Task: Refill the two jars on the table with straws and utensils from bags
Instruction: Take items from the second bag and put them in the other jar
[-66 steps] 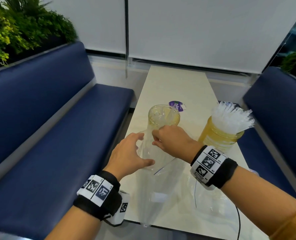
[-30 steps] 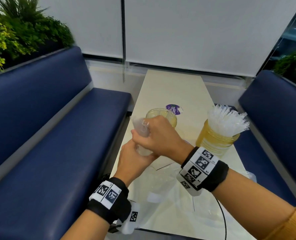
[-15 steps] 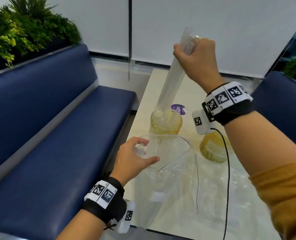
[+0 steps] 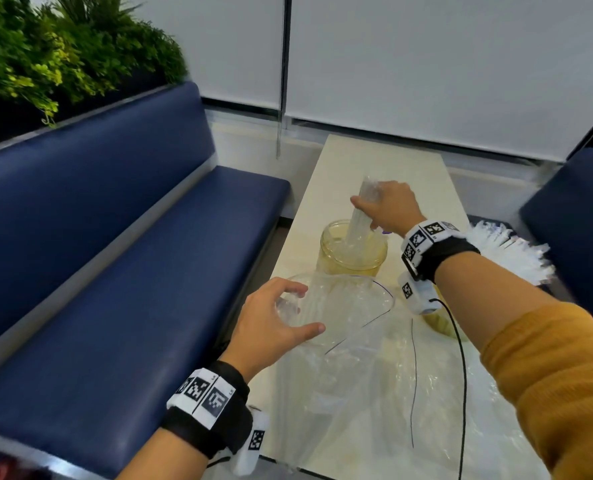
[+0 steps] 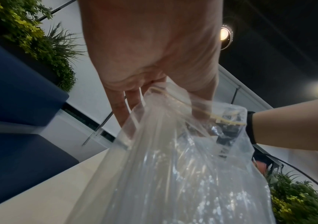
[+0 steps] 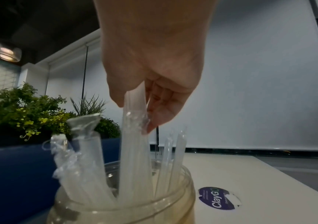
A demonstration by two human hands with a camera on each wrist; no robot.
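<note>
My right hand (image 4: 383, 206) grips a bundle of clear wrapped straws (image 4: 359, 220) by its top, its lower end standing inside the near yellowish glass jar (image 4: 352, 259). In the right wrist view the fingers (image 6: 154, 109) pinch the straws (image 6: 133, 151) over the jar (image 6: 125, 210), which holds several more. My left hand (image 4: 281, 317) holds open the mouth of a clear plastic bag (image 4: 343, 306) lying on the table; the left wrist view shows its fingers (image 5: 200, 106) curled round the bag's rim (image 5: 173, 151). A second jar (image 4: 440, 323), partly hidden by my right forearm, carries white wrapped utensils (image 4: 510, 254).
The cream table (image 4: 374, 161) runs away from me between two blue benches (image 4: 115, 271). More crumpled clear plastic (image 4: 444, 393) covers the near table. A purple round sticker (image 6: 218, 198) lies beyond the jar. Plants (image 4: 45, 57) stand behind the left bench.
My right hand pulled the straw bundle out of the bag, raised it high, then lowered it into the near jar. The left hand kept holding the bag's mouth.
</note>
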